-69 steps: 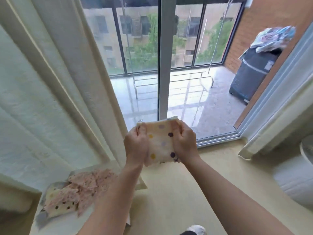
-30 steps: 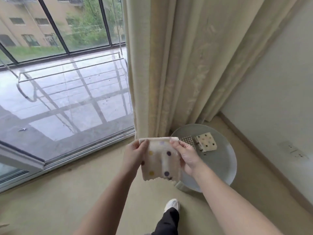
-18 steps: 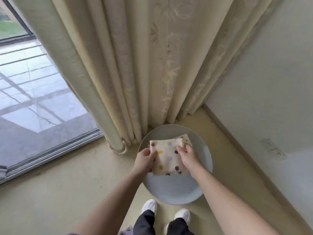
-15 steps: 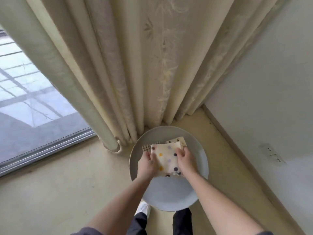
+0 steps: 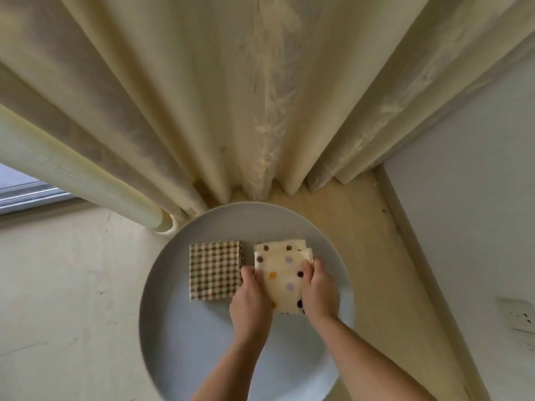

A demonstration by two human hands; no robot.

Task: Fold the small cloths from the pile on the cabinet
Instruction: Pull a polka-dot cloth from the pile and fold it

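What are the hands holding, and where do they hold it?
The polka-dot cloth: the left hand grips its left edge, the right hand its right edge.

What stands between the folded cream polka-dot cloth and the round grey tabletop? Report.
Only a second folded dotted cloth beneath it; the left hand and right hand grip the cream polka-dot cloth. The brown checked cloth lies left, clear.

Carrier: round pale-grey tabletop (image 5: 202, 357). On far half: folded brown-checked cloth (image 5: 214, 270) left, stack of folded cream polka-dot cloths (image 5: 285, 273) just beside, right.
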